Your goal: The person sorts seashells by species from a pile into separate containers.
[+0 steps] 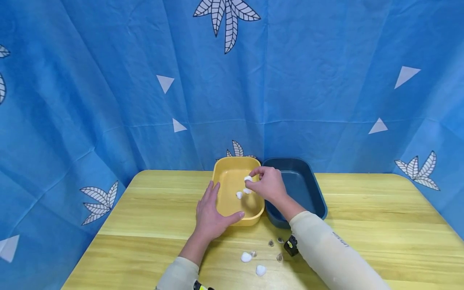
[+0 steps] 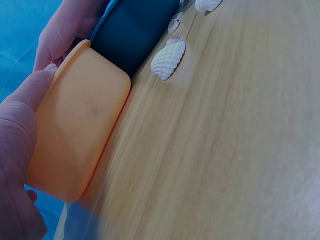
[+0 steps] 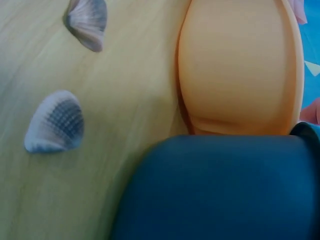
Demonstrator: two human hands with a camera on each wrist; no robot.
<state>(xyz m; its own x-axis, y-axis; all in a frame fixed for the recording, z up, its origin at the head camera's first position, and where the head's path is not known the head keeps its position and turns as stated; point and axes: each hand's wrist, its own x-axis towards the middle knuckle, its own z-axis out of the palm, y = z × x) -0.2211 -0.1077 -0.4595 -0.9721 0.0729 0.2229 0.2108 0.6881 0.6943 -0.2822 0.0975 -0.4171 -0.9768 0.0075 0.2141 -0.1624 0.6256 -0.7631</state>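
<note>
My right hand [image 1: 269, 184] pinches a white seashell [image 1: 248, 178] between thumb and fingertips, over the right side of the yellow tray [image 1: 232, 161]. Two white shells lie inside that tray, one a scalloped shell [image 1: 239, 195] near its middle, the other just below the pinched one. My left hand [image 1: 211, 215] spans the tray's near left corner, fingers straight along the left side and thumb on the front rim. The thumb [image 2: 31, 90] shows at the rim in the left wrist view. Neither tray's near wall hides the hands from the head view.
A dark blue tray [image 1: 320, 197] stands against the yellow one's right side, partly beneath my right forearm. On the wooden table [image 1: 145, 225] in front lie two white shells, one a ribbed shell [image 2: 168, 60], and several small grey-brown shells [image 3: 56, 122]. A blue curtain [image 1: 308, 80] hangs behind.
</note>
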